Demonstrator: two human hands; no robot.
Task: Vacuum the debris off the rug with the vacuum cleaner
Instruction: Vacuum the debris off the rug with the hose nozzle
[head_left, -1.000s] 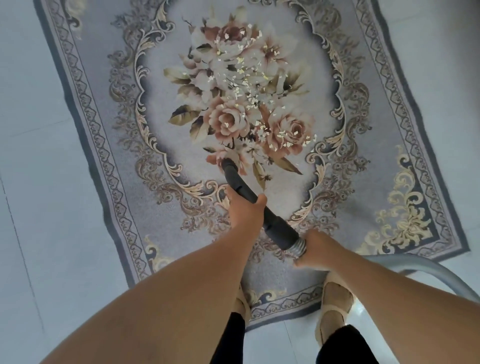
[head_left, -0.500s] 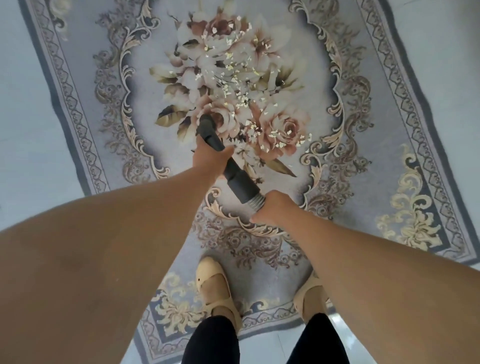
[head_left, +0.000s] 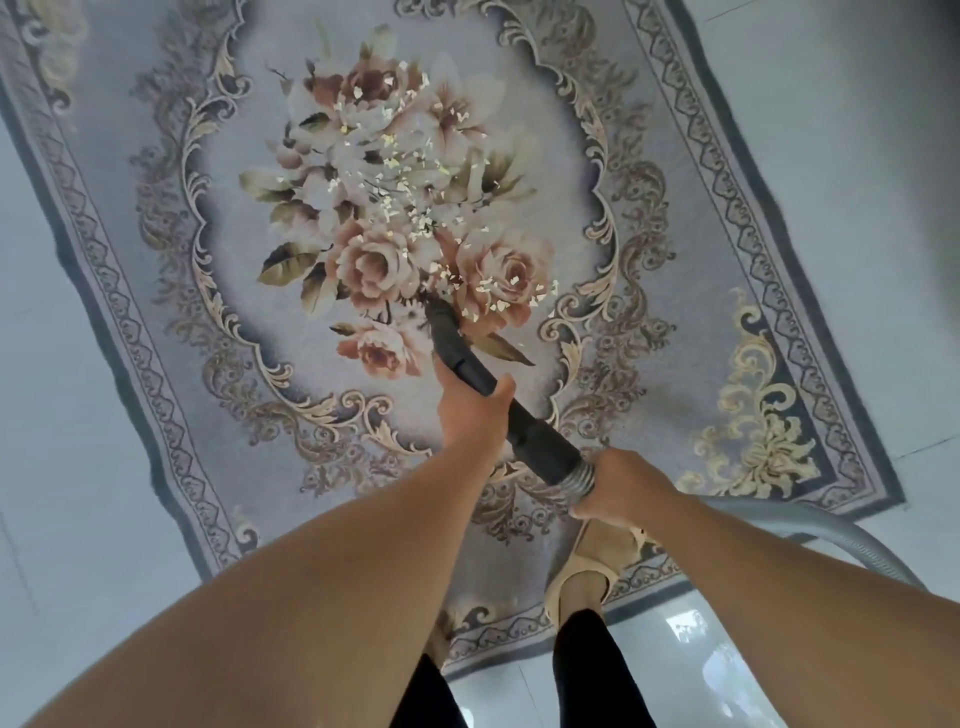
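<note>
- The vacuum cleaner showed as a black tapering tube (head_left: 453, 343), slanting from near right to far left. A ribbed silver collar (head_left: 581, 479) joined it to a grey hose (head_left: 779, 525), which curved away to the near right.
- The tube's mouth sat over the middle of the rug (head_left: 524, 88), at the near edge of the debris (head_left: 410, 208).
- The left hand (head_left: 470, 410) was wrapped around the tube's middle, thumb lying over the top.
- The right hand (head_left: 618, 486) was closed round the hose end, just behind the collar.
- The debris was a scatter of small pale flakes lying across the printed roses, thickest at the centre, with a few just right of the tube's mouth.
- The rug was grey-lilac, with an oval scrolled medallion, a patterned border and a dark outer band.
- Its near edge ran beneath the person's legs; a foot in a beige shoe (head_left: 597, 564) stood on the near border.
- Pale glossy floor tiles (head_left: 62, 467) showed beyond the rug's left, right and near edges, widest at the left.
- The rug's far edge lay outside the view.
</note>
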